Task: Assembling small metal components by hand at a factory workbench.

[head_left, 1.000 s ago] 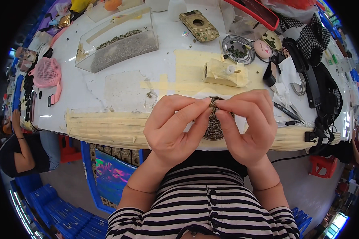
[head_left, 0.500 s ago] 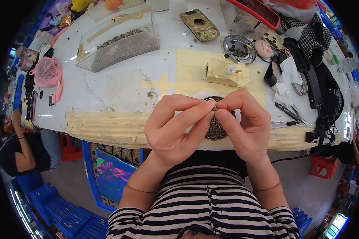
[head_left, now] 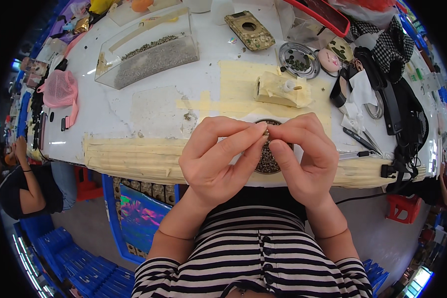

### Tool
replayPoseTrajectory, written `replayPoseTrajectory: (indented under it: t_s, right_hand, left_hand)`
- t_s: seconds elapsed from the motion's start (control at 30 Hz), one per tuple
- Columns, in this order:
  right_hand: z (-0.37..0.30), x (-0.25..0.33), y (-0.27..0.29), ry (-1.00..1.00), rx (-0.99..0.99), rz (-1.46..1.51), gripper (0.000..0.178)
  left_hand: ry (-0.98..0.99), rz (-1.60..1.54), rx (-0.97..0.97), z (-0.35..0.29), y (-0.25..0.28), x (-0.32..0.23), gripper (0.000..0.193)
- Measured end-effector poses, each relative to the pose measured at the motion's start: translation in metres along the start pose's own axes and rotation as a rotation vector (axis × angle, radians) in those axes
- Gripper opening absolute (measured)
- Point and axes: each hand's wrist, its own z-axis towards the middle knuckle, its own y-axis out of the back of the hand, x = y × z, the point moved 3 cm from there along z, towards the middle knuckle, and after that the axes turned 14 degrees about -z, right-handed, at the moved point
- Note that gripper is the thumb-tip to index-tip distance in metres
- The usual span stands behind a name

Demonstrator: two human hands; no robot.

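Above a round tin [head_left: 268, 161] of small greenish-brown bits, my two hands meet at the fingertips. My left hand [head_left: 218, 159] is closed in a pinch on a tiny greenish-brown piece [head_left: 266, 133]; its exact kind is too small to make out. The index fingertip of my right hand [head_left: 310, 159] is at that piece, while its thumb stands a little apart below and the other fingers curl in. Both hands hide parts of the tin's rim. Just beyond lies a tape-wrapped block [head_left: 278, 91] with a small white cup-like part on top.
A clear tray [head_left: 154, 64] of grey grains stands back left. Behind the block are a camouflage-patterned case [head_left: 250, 31] and a clear dish [head_left: 298, 60] of dark green pieces. Tweezers [head_left: 362, 139] and black straps [head_left: 382, 89] lie right. Padded tape [head_left: 134, 156] covers the front edge.
My right thumb has moved slightly down and away from its index finger, showing more of the tiny piece. My left hand has stayed nearly still.
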Motion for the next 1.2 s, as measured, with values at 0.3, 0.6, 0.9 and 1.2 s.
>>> replayPoseTrajectory:
  t_s: [0.3, 0.6, 0.9, 1.2]
  right_hand:
    - [0.0, -0.001, 0.004, 0.002, -0.055, 0.0, 0.016]
    - [-0.001, 0.007, 0.003, 0.157, -0.102, -0.227, 0.026]
    - [-0.001, -0.004, 0.002, -0.063, -0.001, 0.066, 0.016]
    - [-0.003, 0.01, 0.005, 0.262, -0.143, -0.35, 0.026]
  left_hand:
    - [-0.042, 0.034, 0.029, 0.001, -0.004, -0.002, 0.03]
    - [-0.021, 0.005, -0.008, 0.001, -0.002, 0.0, 0.028]
    - [-0.085, 0.04, 0.029, 0.001, -0.004, -0.002, 0.031]
    - [-0.035, 0.066, 0.003, 0.001, -0.004, -0.001, 0.031]
